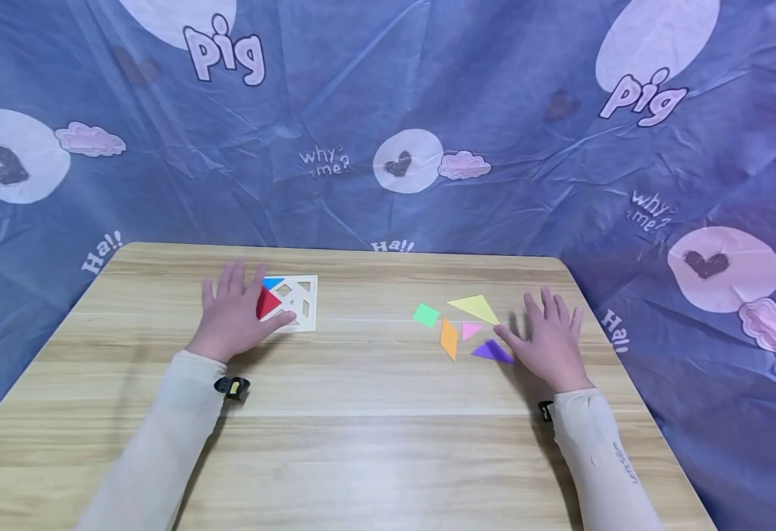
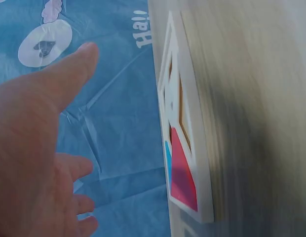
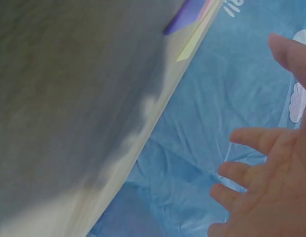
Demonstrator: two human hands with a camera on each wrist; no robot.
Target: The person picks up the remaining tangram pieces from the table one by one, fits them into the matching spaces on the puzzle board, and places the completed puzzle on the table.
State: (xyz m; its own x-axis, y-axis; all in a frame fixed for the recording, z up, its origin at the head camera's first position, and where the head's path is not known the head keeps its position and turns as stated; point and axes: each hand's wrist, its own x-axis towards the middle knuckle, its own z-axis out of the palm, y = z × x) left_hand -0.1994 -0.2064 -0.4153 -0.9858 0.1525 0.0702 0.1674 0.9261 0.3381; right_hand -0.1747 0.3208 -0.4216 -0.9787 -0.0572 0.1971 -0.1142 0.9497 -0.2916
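A white puzzle board point(image 1: 312, 302) with shaped cut-outs lies at the left of the table. A red piece point(image 2: 182, 173) and a blue triangle point(image 1: 272, 282) sit in it. My left hand point(image 1: 231, 313), fingers spread, hovers over the board's left side and hides part of it. On the right, my right hand point(image 1: 550, 346) is spread beside the loose pieces, holding nothing. Nearest its thumb are a purple triangle point(image 1: 493, 352) and a yellow triangle point(image 1: 477, 307). A pink triangle point(image 1: 470, 330), an orange parallelogram point(image 1: 449, 340) and a green square point(image 1: 426, 315) lie further left.
The wooden table point(image 1: 361, 442) has its far edge against a blue printed cloth point(image 1: 335, 96), which also hangs along both sides. Bare wood lies between the board and the loose pieces.
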